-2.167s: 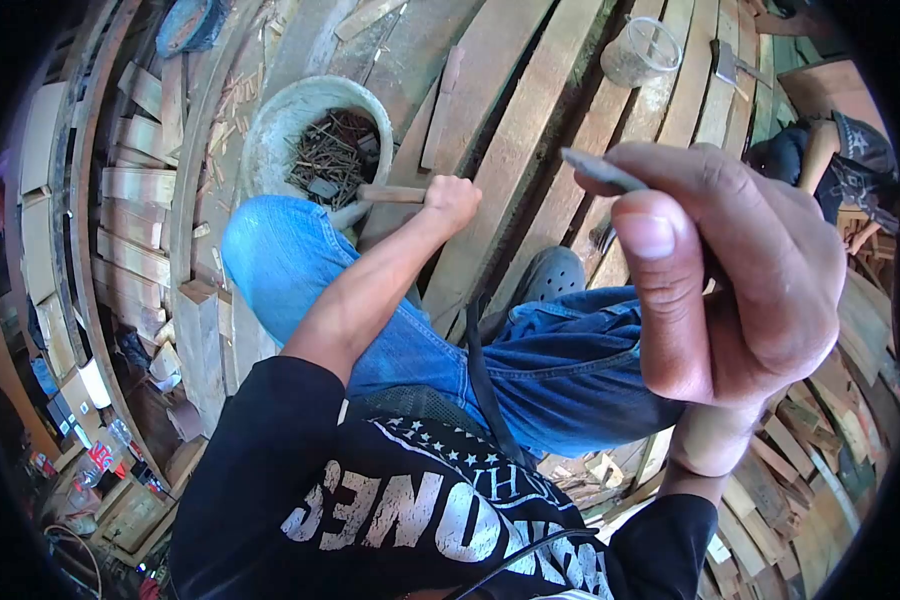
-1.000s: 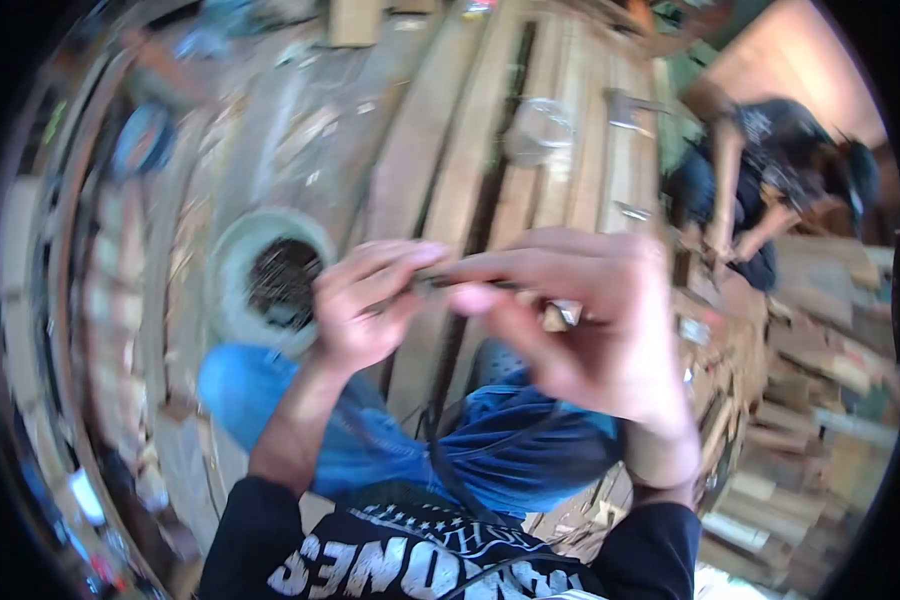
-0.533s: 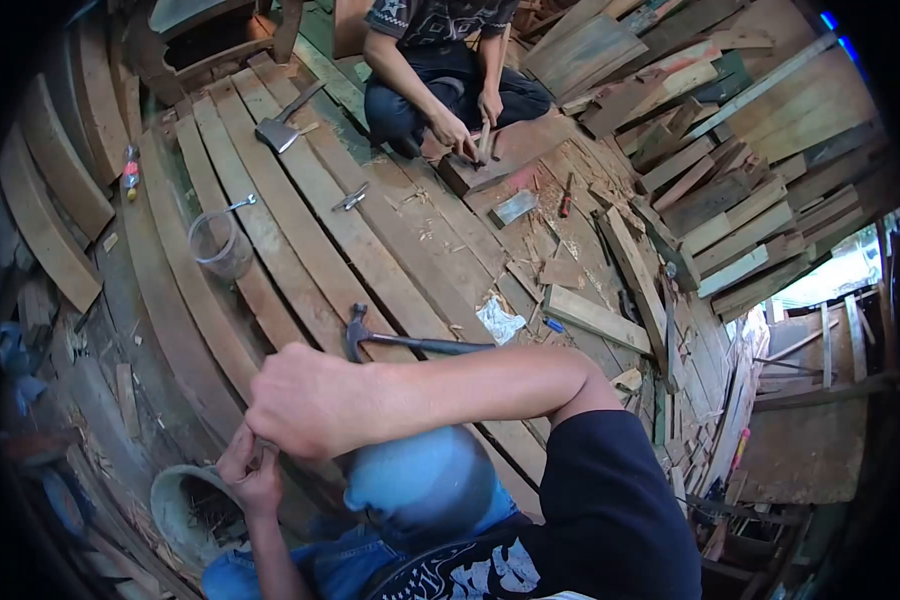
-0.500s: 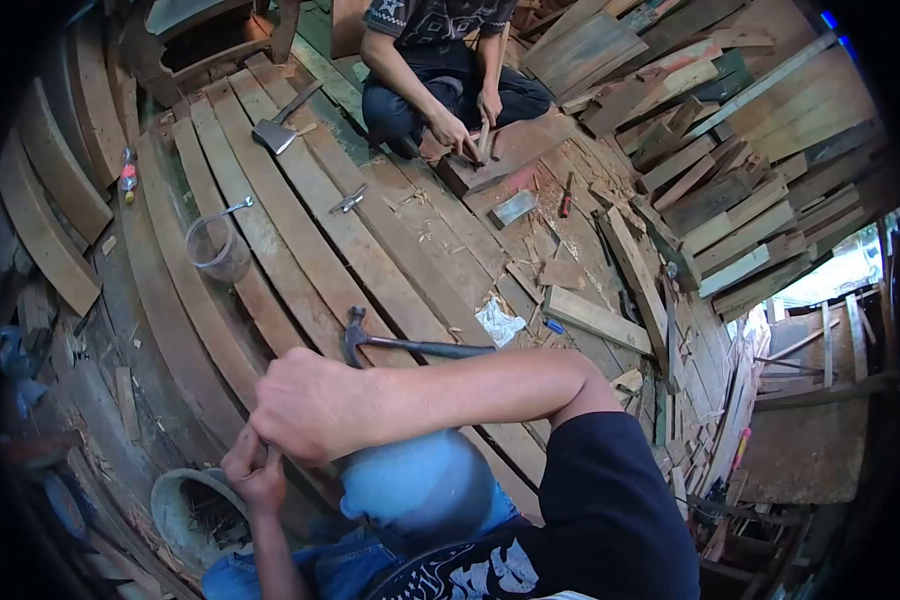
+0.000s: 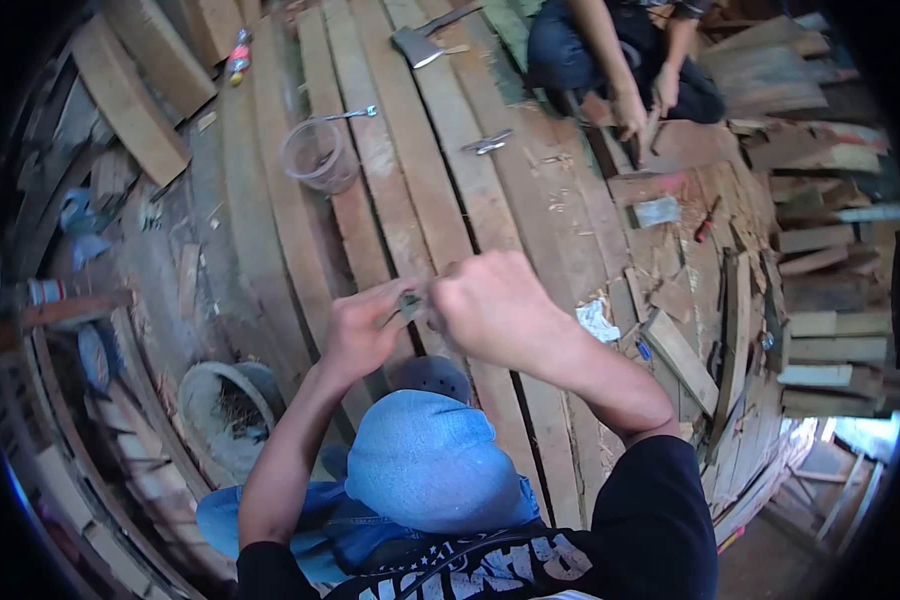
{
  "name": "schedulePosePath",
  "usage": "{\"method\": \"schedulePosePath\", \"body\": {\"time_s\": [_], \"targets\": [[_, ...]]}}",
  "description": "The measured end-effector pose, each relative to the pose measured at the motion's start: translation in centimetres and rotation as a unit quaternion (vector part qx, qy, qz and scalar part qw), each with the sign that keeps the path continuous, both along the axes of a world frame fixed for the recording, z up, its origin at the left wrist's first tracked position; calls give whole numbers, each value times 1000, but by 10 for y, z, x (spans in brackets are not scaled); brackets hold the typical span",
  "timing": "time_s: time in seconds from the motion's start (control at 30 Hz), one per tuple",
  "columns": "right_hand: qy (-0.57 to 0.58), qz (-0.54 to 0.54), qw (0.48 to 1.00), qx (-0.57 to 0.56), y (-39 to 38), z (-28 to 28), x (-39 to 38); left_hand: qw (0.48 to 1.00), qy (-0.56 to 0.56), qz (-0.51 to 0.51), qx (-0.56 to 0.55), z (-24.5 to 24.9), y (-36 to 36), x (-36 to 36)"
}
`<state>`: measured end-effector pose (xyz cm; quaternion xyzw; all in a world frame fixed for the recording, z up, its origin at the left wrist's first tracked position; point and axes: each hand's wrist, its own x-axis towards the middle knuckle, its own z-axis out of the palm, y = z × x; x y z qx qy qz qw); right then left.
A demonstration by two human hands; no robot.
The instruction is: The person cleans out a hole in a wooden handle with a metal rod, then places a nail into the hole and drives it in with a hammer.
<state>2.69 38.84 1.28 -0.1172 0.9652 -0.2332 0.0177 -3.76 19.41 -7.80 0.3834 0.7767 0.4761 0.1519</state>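
My left hand (image 5: 362, 325) is raised in front of my knee, its fingers closed on a small greenish thing (image 5: 409, 301) too small to name. Close beside it my right hand (image 5: 495, 305) is balled into a fist, smeared by motion; whatever it grips is hidden. Both hands hover above the long planks (image 5: 425, 200). Beneath them is my bent knee (image 5: 420, 455) in blue jeans. A clear plastic tub (image 5: 320, 160) stands beyond my left hand, with a metal tool (image 5: 350, 113) at its rim.
An axe (image 5: 417, 46) and a small metal tool (image 5: 488, 142) lie on the planks. A bucket (image 5: 195, 410) stands at lower left. Another person (image 5: 630, 60) sits opposite, hands on a wooden block (image 5: 695, 145). Stacked boards (image 5: 820, 240) line the right side.
My hands have moved up and right in view, from near the bucket to above the planks. The view has turned, so the surroundings shift. The hammer seen earlier no longer shows.
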Motion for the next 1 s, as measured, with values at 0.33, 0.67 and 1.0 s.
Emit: {"method": "schedulePosePath", "body": {"time_s": [0.33,0.67,1.0], "targets": [[-52,21,998,-35,15,-33,-24,997,-22,58,-45,-15,8,-3],[-12,-54,998,23,26,-32,-3,992,-21,-18,-127,-9,38,-15],[-18,-15,996,85,27,-22,-2,982,65,-63,-163,-6,50,-21]]}}
